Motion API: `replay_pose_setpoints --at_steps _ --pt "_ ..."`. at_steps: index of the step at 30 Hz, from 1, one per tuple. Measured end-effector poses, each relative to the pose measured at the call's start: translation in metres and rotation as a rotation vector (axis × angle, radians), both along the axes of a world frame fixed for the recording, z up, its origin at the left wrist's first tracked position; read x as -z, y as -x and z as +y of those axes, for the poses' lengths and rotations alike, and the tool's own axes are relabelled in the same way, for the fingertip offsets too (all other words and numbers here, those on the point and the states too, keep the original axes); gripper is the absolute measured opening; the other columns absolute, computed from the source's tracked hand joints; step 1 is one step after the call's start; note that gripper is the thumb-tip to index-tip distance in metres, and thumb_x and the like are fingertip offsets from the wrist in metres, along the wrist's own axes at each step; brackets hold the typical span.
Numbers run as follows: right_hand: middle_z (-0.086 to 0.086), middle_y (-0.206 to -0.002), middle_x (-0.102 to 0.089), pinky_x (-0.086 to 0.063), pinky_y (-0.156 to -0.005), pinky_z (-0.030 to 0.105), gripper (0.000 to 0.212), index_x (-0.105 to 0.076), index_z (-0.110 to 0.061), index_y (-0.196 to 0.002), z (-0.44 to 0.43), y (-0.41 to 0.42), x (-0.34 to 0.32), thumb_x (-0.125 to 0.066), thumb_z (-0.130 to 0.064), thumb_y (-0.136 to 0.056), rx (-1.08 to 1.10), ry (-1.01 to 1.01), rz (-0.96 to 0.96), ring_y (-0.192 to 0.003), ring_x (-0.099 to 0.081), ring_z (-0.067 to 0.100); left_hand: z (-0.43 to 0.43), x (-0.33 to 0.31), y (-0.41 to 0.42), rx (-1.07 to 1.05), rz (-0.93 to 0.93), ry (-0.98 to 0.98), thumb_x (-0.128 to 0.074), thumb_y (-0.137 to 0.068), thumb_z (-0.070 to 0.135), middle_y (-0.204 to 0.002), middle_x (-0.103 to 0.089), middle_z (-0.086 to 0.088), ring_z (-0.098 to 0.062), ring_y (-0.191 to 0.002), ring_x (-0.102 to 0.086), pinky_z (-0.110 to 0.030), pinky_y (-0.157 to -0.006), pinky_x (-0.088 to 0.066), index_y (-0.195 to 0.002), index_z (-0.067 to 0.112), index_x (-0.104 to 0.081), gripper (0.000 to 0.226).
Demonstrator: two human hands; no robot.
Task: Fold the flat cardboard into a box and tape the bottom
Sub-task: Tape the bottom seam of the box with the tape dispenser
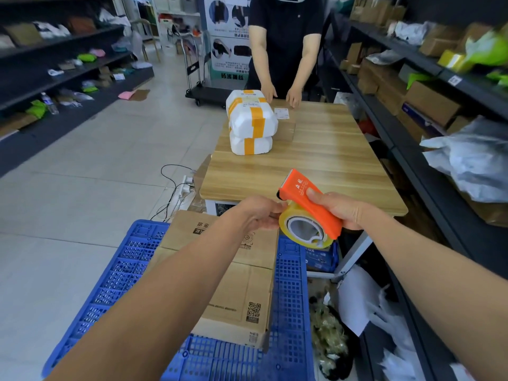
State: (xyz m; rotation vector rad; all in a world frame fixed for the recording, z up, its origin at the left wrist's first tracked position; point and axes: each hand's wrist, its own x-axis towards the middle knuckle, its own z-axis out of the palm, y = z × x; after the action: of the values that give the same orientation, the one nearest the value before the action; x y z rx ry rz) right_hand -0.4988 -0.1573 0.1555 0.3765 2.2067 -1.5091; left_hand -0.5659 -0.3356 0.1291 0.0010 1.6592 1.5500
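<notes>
— What do your hands hold?

— My right hand [345, 211] grips the orange tape dispenser [310, 199], thumb on top, fingers wrapped under it. It hangs over the near edge of the wooden table [316, 155]. My left hand [257, 213] is at the yellowish tape roll [287, 225]; I think it pinches the rim, but the roll hides the fingertips partly.

— Any writing on the dispenser?

— White Chinese characters, too small for me to read.

— And the flat cardboard [236, 276]?

— It is not folded. It lies below my arms in the blue crate [291, 298], just beside the table. It has a black QR code and lines of Chinese print.

— What is on the table?

— Two white foam parcels [251, 125], stacked, with orange tape bands and a printed label on top. A small paper label [281, 113] lies beside them. A second person [286, 37] stands at the far end, both hands on the edge.
</notes>
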Motion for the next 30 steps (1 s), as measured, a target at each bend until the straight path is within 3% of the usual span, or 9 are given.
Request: replay_pose_setpoints --at_steps 4,7,10,15,20,23,25,27,30 --pt "0.012 -0.099 -0.072 -0.053 -0.088 0.040 0.112 -0.067 -0.010 -0.102 -0.011 0.006 -0.001 -0.071 -0.085 -0.020 -0.015 0.038 0.007 -0.088 -0.067 0.026 -0.010 0.005 0.010 -0.032 -0.108 0.011 -0.045 -0.096 -0.002 -0.090 -0.064 -0.012 -0.021 -0.078 -0.063 -0.034 -0.082 -0.052 -0.095 -0.003 -0.059 0.014" --pt "0.012 -0.098 -0.071 -0.054 -0.082 0.036 0.113 -0.066 -0.010 -0.102 -0.020 0.011 -0.003 -0.070 -0.086 -0.018 -0.030 0.010 0.004 -0.085 -0.068 0.024 -0.016 0.006 0.017 -0.062 -0.131 0.049 -0.050 -0.093 -0.004 -0.081 -0.067 -0.010 -0.020 -0.075 -0.063 -0.032 -0.075 -0.054 -0.086 0.000 -0.059 0.013" --pt "0.016 -0.105 -0.070 -0.053 -0.087 0.040 0.118 -0.064 -0.007 -0.108 -0.028 0.016 -0.003 -0.071 -0.085 -0.020 -0.036 0.007 0.005 -0.090 -0.066 0.027 -0.025 0.008 0.025 -0.081 -0.195 0.089 -0.048 -0.092 -0.008 -0.058 -0.068 -0.008 -0.019 -0.070 -0.061 -0.029 -0.067 -0.051 -0.083 0.001 -0.058 0.016" --pt "0.010 -0.094 -0.072 -0.055 -0.072 0.029 0.114 -0.066 -0.010 -0.101 -0.040 0.021 -0.003 -0.069 -0.086 -0.017 -0.063 -0.022 0.001 -0.080 -0.069 0.020 -0.038 0.008 0.033 -0.029 -0.264 0.161 -0.039 -0.096 -0.008 -0.077 -0.057 -0.010 -0.017 -0.067 -0.053 -0.025 -0.058 -0.045 -0.085 0.001 -0.053 0.020" --pt "0.001 -0.079 -0.074 -0.054 -0.064 0.024 0.107 -0.066 -0.013 -0.092 -0.054 0.023 -0.001 -0.069 -0.086 -0.014 -0.085 -0.042 -0.008 -0.069 -0.071 0.014 -0.052 0.007 0.036 0.073 -0.270 0.161 -0.042 -0.095 -0.008 -0.087 -0.063 -0.016 -0.026 -0.089 -0.063 -0.034 -0.082 -0.050 -0.093 -0.005 -0.056 0.015" --pt "0.001 -0.079 -0.075 -0.053 -0.070 0.027 0.105 -0.067 -0.014 -0.089 -0.062 0.024 -0.002 -0.067 -0.088 -0.015 -0.105 -0.075 -0.012 -0.072 -0.070 0.015 -0.057 0.004 0.034 0.090 -0.178 0.174 -0.044 -0.093 -0.012 -0.086 -0.062 -0.017 -0.032 -0.114 -0.059 -0.042 -0.087 -0.051 -0.102 -0.007 -0.054 0.015" --pt "0.001 -0.079 -0.075 -0.054 -0.076 0.030 0.105 -0.067 -0.014 -0.088 -0.068 0.026 -0.003 -0.065 -0.090 -0.015 -0.119 -0.110 -0.005 -0.075 -0.070 0.017 -0.059 0.004 0.035 0.081 -0.149 0.188 -0.042 -0.092 -0.015 -0.081 -0.060 -0.017 -0.034 -0.119 -0.057 -0.043 -0.094 -0.050 -0.094 -0.005 -0.054 0.016" --pt "0.002 -0.082 -0.075 -0.054 -0.081 0.033 0.106 -0.068 -0.014 -0.087 -0.074 0.028 -0.003 -0.063 -0.091 -0.015 -0.130 -0.141 0.004 -0.078 -0.070 0.019 -0.062 0.006 0.037 0.060 -0.134 0.195 -0.035 -0.090 -0.019 -0.066 -0.057 -0.016 -0.036 -0.116 -0.059 -0.045 -0.100 -0.047 -0.080 -0.003 -0.052 0.025" --pt "0.001 -0.079 -0.075 -0.053 -0.077 0.032 0.104 -0.067 -0.015 -0.085 -0.083 0.028 -0.001 -0.063 -0.091 -0.015 -0.131 -0.150 0.004 -0.075 -0.070 0.018 -0.071 0.006 0.036 0.016 -0.117 0.205 -0.030 -0.089 -0.021 -0.054 -0.054 -0.013 -0.030 -0.095 -0.061 -0.044 -0.100 -0.046 -0.071 -0.001 -0.050 0.033"
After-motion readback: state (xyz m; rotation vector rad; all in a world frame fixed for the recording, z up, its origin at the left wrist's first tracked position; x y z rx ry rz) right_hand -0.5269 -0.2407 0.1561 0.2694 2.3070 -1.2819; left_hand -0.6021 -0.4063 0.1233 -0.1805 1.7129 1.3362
